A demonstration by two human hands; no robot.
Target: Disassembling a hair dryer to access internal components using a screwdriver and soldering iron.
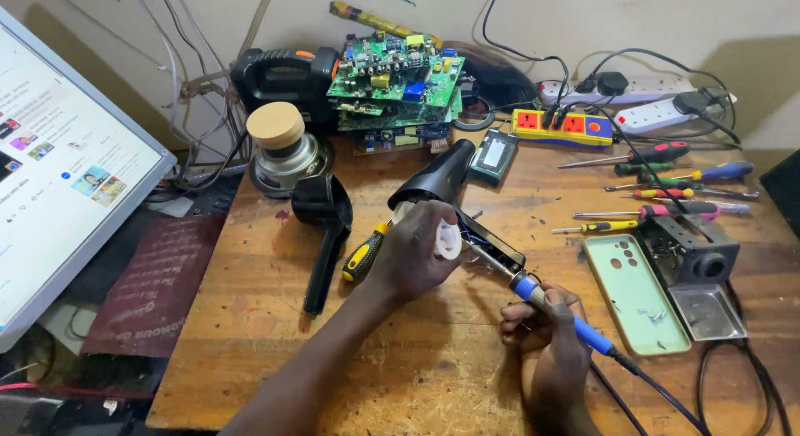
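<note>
left hand (414, 251) grips hair dryer (433, 186) — right hand (546, 323) angles soldering iron (554, 309).

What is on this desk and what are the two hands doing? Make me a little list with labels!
Left hand: left hand grips the black hair dryer, opened up, by its white part
Right hand: right hand holds the blue soldering iron, tip at the dryer's inside
Beside left hand: yellow-black screwdriver, black shell half
Right side: green phone case, row of screwdrivers
Back: green circuit boards, power strips
Left: monitor
</note>
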